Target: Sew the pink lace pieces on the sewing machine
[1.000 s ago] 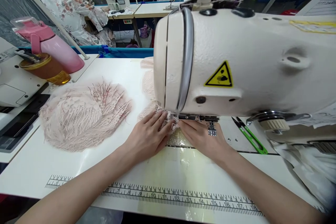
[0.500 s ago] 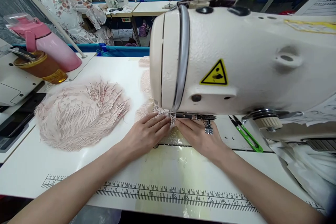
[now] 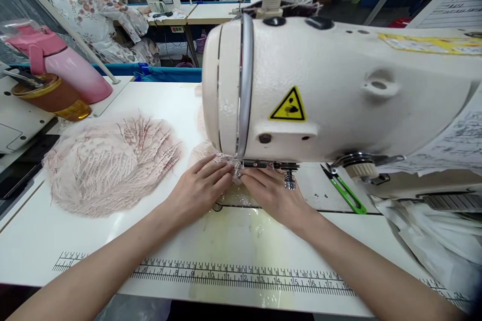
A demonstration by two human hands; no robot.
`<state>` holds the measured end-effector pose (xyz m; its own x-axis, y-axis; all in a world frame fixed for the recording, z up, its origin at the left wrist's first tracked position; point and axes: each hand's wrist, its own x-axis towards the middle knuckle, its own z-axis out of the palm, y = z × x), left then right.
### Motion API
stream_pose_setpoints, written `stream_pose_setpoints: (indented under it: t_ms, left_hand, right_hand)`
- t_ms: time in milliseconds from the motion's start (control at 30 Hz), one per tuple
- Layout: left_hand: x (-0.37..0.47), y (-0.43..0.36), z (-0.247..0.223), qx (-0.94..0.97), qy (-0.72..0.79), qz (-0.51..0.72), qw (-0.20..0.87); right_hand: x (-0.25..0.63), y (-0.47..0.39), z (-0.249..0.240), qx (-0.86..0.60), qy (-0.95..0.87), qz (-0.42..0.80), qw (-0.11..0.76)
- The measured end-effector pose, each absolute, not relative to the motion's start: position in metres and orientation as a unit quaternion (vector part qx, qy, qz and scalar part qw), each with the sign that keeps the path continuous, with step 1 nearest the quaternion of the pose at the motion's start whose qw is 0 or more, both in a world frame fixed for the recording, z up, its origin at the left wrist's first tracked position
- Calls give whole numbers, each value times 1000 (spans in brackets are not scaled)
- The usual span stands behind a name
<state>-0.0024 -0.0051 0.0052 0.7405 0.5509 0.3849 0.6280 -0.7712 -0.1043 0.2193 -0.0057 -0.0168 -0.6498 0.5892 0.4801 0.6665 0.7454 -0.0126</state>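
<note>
Pale pink lace lies under the head of the white sewing machine, partly hidden by it. My left hand rests flat on the lace, left of the needle area, fingers stretched forward. On the right side of the needle area, my right hand lies with its fingers extended at the lace edge, partly covered by the machine's metal parts. The fingertips of both hands are close together but apart. A bundle of pink lace sits on the table to the left.
Green thread snips lie right of my right hand. A pink bottle and a brown cup stand at the left. White fabric is at the right. A ruler strip runs along the front. Two people sit beyond.
The whole view has shifted, so the machine and hands appear slightly further left. Both hands keep nearly the same pose at the lace.
</note>
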Motion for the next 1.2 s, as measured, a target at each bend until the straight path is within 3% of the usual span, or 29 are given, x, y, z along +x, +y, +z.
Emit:
stream_pose_setpoints:
  t_ms: [167,300,867,1200]
  left_hand:
    - [1,-14,10,-883,-429,-190,13]
    - [-1,-17,11,-888,-408,-208,-38]
    - [2,-20,16,-919,-306,-215,125]
    - [-6,-5,2,-953,-273,-128,39]
  right_hand:
    - [218,-5,-22,-339,-902,-10,266]
    - [220,-8,-23,-325,-908,11,265]
    - [212,-16,-3,-196,-921,-8,337]
    - [214,-20,-9,-198,-924,-5,328]
